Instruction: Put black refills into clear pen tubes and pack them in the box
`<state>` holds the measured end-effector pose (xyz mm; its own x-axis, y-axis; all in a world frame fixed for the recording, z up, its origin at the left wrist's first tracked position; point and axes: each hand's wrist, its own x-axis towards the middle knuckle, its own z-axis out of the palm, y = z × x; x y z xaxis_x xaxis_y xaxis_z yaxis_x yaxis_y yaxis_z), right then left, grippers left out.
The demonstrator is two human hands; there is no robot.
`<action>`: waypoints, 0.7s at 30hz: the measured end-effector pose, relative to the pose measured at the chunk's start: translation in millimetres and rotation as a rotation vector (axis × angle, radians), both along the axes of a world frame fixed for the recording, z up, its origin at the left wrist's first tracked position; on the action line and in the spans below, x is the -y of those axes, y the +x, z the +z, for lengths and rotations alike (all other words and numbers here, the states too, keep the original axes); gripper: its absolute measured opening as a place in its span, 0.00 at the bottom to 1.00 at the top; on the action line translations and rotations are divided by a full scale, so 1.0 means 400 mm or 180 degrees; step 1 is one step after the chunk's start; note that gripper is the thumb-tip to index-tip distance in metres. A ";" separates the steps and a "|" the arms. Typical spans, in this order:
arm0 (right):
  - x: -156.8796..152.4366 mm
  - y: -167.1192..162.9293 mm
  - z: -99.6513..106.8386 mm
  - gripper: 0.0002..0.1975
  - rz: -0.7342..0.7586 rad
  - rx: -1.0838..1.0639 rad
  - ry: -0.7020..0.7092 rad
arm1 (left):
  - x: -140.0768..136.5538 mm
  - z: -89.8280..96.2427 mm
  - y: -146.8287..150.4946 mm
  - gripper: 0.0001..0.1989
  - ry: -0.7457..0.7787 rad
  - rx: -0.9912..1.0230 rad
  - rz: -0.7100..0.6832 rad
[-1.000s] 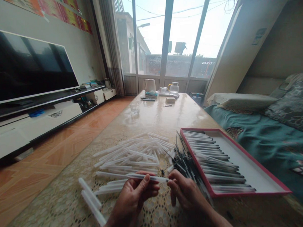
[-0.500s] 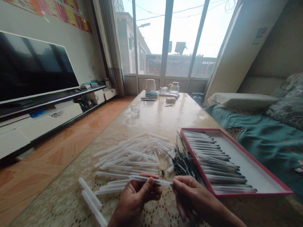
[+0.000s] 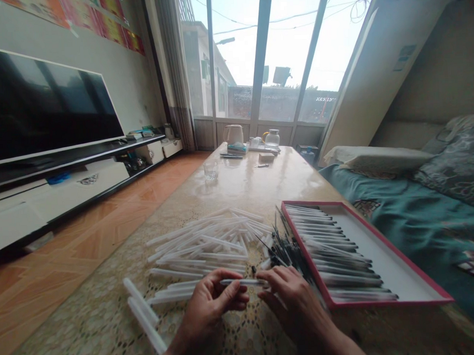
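My left hand (image 3: 221,297) pinches a whitish translucent pen barrel (image 3: 244,282) between thumb and fingers, lying nearly level. At the barrel's right end is my right hand (image 3: 290,295), its thumb and forefinger apart on either side of that end. A small black piece (image 3: 253,270) lies on the table just beyond the right fingertips. Behind both hands spreads a loose pile of white barrels (image 3: 211,240). Thin black refill-like sticks (image 3: 284,248) are heaped to its right. A red-rimmed tray (image 3: 403,254) holds a row of pale pens with dark ends (image 3: 341,256).
Two thick white tubes (image 3: 144,320) lie at the left on the patterned table (image 3: 97,306). Farther back stand a drinking glass (image 3: 211,171), a small box (image 3: 266,157), a glass jug (image 3: 272,139) and a pale kettle (image 3: 234,134). A sofa (image 3: 397,208) borders the right side.
My right fingers have loosened from the barrel's end, spread, and shifted slightly left and forward, near the small black piece. My left hand still holds the barrel, now a little lower.
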<state>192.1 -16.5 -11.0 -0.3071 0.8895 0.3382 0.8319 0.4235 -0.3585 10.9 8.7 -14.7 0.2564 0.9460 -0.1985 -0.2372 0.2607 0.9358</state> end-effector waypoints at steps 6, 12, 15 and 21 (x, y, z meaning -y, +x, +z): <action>-0.015 0.020 -0.028 0.07 -0.0105 0.0054 -0.0046 | 0.008 0.007 -0.004 0.24 0.0454 -0.0524 0.0215; -0.008 0.032 -0.026 0.10 -0.0556 -0.0661 0.0041 | 0.002 0.110 0.001 0.15 0.1023 -0.1664 -0.0534; -0.011 0.037 -0.031 0.09 -0.0737 -0.0904 0.0130 | -0.046 0.144 0.010 0.09 0.1708 -0.2412 -0.0890; -0.022 0.054 -0.031 0.09 -0.1037 -0.1022 0.0267 | -0.179 0.110 0.040 0.08 0.2704 -0.3576 -0.0703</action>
